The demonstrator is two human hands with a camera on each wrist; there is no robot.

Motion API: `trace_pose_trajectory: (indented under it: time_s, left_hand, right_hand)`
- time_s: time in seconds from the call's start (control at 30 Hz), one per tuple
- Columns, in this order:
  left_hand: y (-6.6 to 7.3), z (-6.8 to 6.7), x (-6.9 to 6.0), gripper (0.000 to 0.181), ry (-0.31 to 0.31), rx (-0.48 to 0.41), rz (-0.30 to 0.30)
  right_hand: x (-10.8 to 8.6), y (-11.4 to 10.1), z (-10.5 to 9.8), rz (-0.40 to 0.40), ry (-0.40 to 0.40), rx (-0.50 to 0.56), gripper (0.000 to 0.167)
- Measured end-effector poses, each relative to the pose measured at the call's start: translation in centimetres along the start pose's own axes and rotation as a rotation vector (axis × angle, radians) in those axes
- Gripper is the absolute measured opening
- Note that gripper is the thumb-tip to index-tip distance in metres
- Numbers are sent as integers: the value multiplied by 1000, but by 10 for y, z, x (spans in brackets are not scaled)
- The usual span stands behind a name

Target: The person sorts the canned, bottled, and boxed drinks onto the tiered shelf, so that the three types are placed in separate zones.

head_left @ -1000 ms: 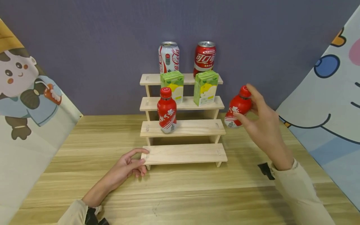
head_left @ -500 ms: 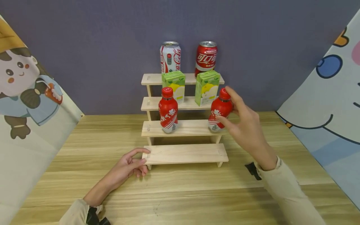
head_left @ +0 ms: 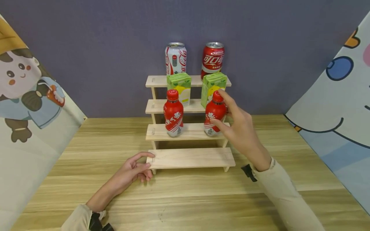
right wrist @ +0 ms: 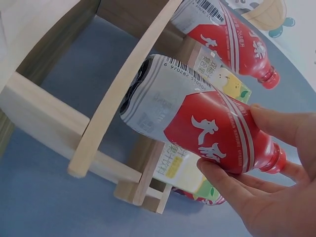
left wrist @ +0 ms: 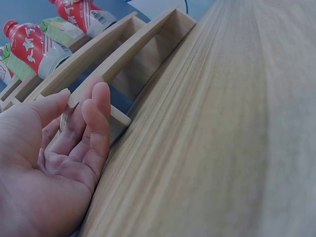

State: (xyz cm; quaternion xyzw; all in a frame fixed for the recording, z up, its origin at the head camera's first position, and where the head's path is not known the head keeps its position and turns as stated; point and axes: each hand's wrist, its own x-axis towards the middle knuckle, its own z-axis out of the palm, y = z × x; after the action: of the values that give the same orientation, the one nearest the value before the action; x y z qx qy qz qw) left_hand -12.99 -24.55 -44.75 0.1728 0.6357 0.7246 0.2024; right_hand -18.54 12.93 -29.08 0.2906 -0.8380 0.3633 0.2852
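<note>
A stepped wooden display rack (head_left: 192, 158) stands on the table. My left hand (head_left: 130, 173) pinches the left end of its lowest step between thumb and fingers. My right hand (head_left: 242, 133) grips a red and white plastic bottle (head_left: 215, 111) from the right side, with a finger by the cap. That bottle is upright at the right end of the second step from the bottom; in the right wrist view its base (right wrist: 143, 98) is at the step's edge, and I cannot tell whether it bears its weight there. A matching bottle (head_left: 173, 115) stands on the same step's left part.
Behind the bottles, two green juice cartons (head_left: 185, 89) stand on the third step. A white cola can (head_left: 176, 59) and a red cola can (head_left: 213, 61) are on the top step. A grey-blue wall (head_left: 115, 57) rises behind; printed panels flank the wood-grain table (head_left: 185, 202).
My right hand has carried the red bottle leftward from beside the rack to over the second step's right end, bringing it from tilted to upright. My left hand stays at the lowest step.
</note>
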Motion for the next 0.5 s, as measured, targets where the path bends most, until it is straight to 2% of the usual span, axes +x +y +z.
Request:
trace_pose_trajectory:
  time_s: [0.5]
  left_hand:
    - [1, 0, -1, 40, -19, -10, 10]
  right_hand:
    - [2, 1, 7, 23, 2, -36, 93]
